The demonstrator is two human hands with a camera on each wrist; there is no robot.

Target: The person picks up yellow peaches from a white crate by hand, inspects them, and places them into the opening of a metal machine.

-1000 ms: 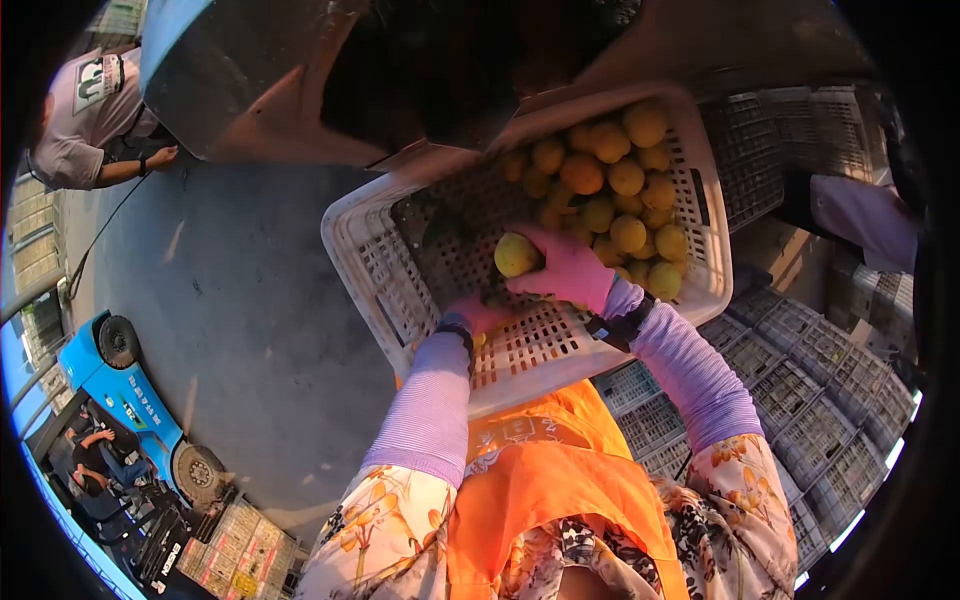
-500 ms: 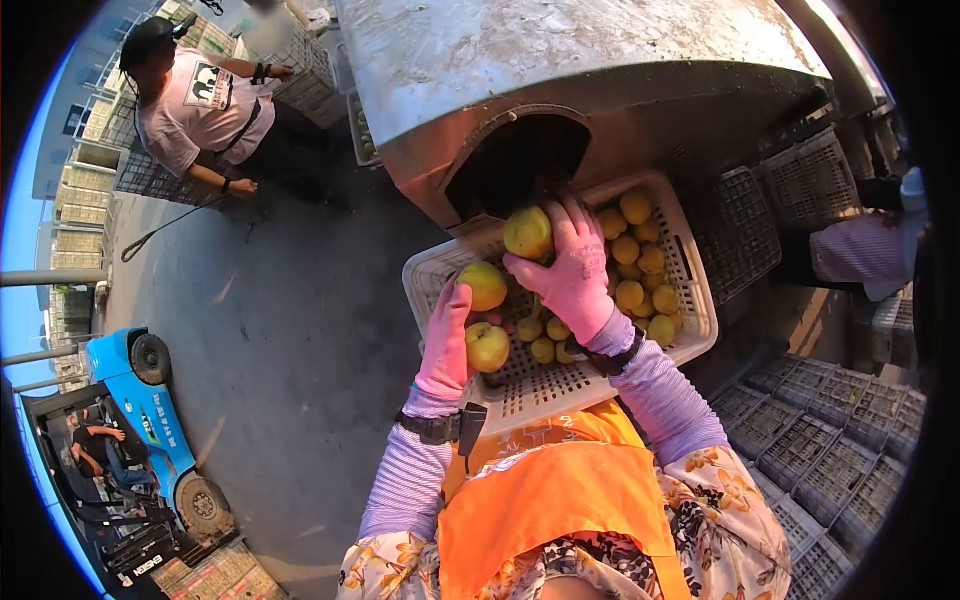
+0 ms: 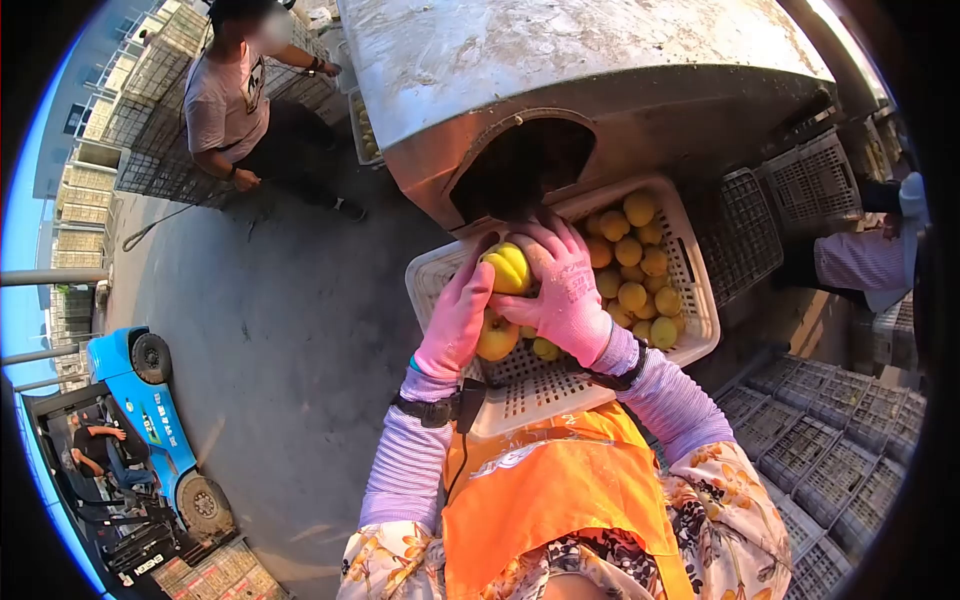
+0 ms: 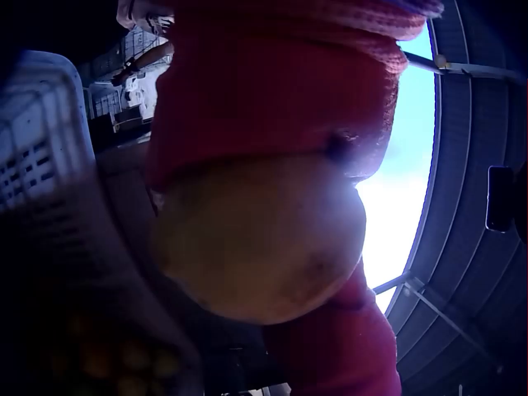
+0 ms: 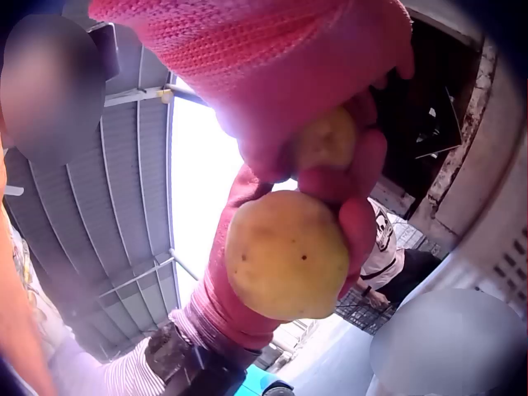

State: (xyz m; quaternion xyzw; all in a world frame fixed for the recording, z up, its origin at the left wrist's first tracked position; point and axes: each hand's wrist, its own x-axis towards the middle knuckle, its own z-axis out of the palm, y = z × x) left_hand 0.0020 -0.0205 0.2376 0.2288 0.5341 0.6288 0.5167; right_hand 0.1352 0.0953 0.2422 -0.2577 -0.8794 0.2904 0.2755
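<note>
Both hands wear pink gloves and meet over a white perforated crate. My left hand holds a large yellow peach low against its palm; the right wrist view shows this peach with small dark specks. My right hand grips another peach, higher up, with the left fingertips right beside it. More of that upper peach is hidden by glove fingers in the right wrist view. Several smaller yellow fruits lie in the crate's right side, beyond the right hand.
A metal machine housing with a dark round opening stands just beyond the crate. Stacked crates fill the right. Someone in a pale shirt stands at upper left; a blue forklift with a seated person is at lower left.
Both hands rose from inside the crate, holding peaches, then came together. The head view shifted, bringing more of the machine into sight. The person at upper left moved rightward.
</note>
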